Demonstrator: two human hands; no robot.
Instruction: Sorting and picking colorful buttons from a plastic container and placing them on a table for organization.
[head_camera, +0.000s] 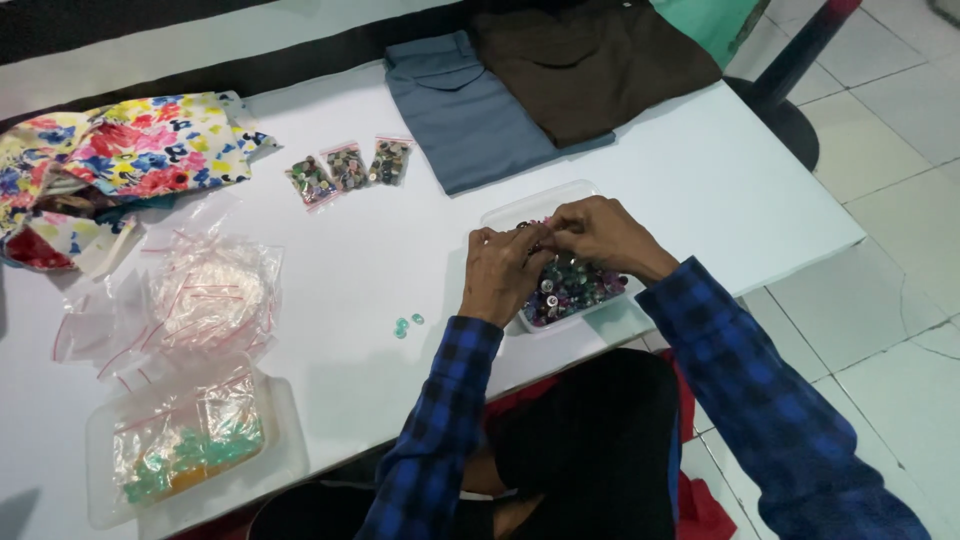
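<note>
We keep both hands low over the button tray (520, 212), left hand (500, 270) and right hand (600, 235) pinching something small between fingertips.

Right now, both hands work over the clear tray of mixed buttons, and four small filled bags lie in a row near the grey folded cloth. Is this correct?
Not quite: the head view shows three small filled bags in that row, not four. The rest holds: the left hand and right hand are together over the clear tray of mixed buttons, and the row lies near the grey folded cloth.
</note>
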